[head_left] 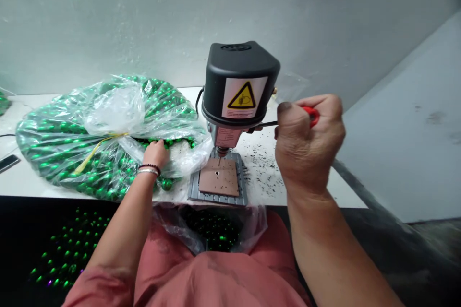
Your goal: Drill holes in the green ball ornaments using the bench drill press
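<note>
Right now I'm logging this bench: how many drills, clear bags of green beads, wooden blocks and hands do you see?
Bench drills: 1
Clear bags of green beads: 2, one on the table, one in the lap
Wooden blocks: 1
Hands: 2, left hand, right hand
Total: 6

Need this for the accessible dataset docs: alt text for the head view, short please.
A person's right hand grips the red-tipped feed lever of a small black bench drill press, its bit over a brown block on the grey base. The left hand reaches into a clear plastic bag of green beads on the white table, which is speckled with dark shavings.
</note>
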The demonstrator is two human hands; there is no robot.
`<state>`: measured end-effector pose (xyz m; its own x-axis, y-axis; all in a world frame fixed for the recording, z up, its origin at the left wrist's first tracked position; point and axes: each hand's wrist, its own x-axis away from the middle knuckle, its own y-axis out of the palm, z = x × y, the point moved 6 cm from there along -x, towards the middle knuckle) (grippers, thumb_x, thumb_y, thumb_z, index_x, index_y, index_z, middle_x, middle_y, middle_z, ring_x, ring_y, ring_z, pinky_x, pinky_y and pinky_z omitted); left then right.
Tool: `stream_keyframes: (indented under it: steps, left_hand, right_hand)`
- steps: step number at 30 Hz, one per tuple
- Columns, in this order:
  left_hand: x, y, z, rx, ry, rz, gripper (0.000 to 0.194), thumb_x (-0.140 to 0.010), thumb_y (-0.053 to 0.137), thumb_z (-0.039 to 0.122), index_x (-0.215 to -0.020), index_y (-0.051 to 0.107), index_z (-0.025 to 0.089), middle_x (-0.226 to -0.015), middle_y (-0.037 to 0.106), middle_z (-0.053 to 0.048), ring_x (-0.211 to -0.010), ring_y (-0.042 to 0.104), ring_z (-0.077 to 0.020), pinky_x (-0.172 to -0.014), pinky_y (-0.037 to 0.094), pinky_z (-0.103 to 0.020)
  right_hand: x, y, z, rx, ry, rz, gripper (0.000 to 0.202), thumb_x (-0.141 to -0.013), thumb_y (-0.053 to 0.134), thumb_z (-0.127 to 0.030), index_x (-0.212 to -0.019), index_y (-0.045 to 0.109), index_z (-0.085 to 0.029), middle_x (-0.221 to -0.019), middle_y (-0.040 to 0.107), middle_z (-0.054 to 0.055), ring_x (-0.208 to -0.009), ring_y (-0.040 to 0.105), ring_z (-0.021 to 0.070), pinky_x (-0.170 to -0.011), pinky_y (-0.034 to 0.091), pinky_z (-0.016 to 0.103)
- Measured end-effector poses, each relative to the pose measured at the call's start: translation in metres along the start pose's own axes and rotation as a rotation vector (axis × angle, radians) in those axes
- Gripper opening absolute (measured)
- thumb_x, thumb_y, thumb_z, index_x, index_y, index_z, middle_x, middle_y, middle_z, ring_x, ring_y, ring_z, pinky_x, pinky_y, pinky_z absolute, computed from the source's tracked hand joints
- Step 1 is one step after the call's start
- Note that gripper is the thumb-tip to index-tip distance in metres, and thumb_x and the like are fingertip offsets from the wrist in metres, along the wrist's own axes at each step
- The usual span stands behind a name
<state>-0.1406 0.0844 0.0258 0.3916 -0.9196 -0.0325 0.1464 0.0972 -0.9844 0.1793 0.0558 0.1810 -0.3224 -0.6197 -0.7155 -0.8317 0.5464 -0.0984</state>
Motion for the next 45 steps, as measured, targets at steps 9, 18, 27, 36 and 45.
stream_keyframes:
  steps: [9,18,27,36,45]
  left_hand:
    - [-0.012,0.031,0.017,-0.011,0.154,-0.098,0.046,-0.076,0.048,0.031,-0.116,0.055,0.009,-0.113,0.061,-0.019,-0.107,0.056,-0.0283,-0.092,0.042,-0.035]
    - [-0.008,0.044,0.036,0.116,0.376,-0.155,0.063,-0.070,0.053,0.012,-0.131,0.043,0.022,-0.122,0.058,-0.009,-0.108,0.056,-0.0217,-0.094,0.041,-0.030]
    - [0.002,0.015,0.037,0.424,0.252,0.053,0.036,-0.077,0.051,0.024,-0.112,0.055,0.019,-0.107,0.063,-0.009,-0.097,0.059,-0.0179,-0.084,0.045,-0.028]
    - [0.100,0.001,0.060,1.982,-0.155,-0.526,0.030,-0.074,0.056,0.045,-0.085,0.052,0.017,-0.071,0.055,0.000,-0.051,0.049,-0.0072,-0.044,0.034,-0.017]
    - [0.113,0.016,0.068,0.647,0.245,0.131,0.041,-0.071,0.059,0.022,-0.112,0.056,0.019,-0.110,0.054,-0.009,-0.096,0.056,-0.0203,-0.082,0.046,-0.033]
  right_hand:
    - [0.005,-0.005,-0.007,-0.003,-0.044,0.036,0.017,-0.077,0.051,-0.033,-0.070,0.043,-0.020,-0.061,0.045,-0.005,-0.053,0.041,0.0050,-0.050,0.038,0.020]
    - [0.006,-0.005,-0.005,0.007,-0.047,0.026,0.019,-0.078,0.050,-0.037,-0.072,0.045,-0.019,-0.062,0.047,-0.004,-0.053,0.042,0.0051,-0.052,0.038,0.021]
    - [0.006,-0.006,-0.003,0.041,0.002,0.037,0.022,-0.075,0.050,-0.041,-0.070,0.046,-0.020,-0.061,0.048,-0.003,-0.052,0.042,0.0067,-0.052,0.037,0.023]
    - [0.010,-0.005,-0.002,-0.039,0.008,0.010,0.018,-0.075,0.051,-0.036,-0.071,0.045,-0.020,-0.058,0.047,-0.005,-0.049,0.041,0.0053,-0.048,0.038,0.020]
    - [0.016,-0.007,-0.001,-0.043,-0.024,0.008,0.016,-0.076,0.052,-0.035,-0.074,0.046,-0.020,-0.063,0.047,-0.004,-0.054,0.042,0.0047,-0.050,0.039,0.019]
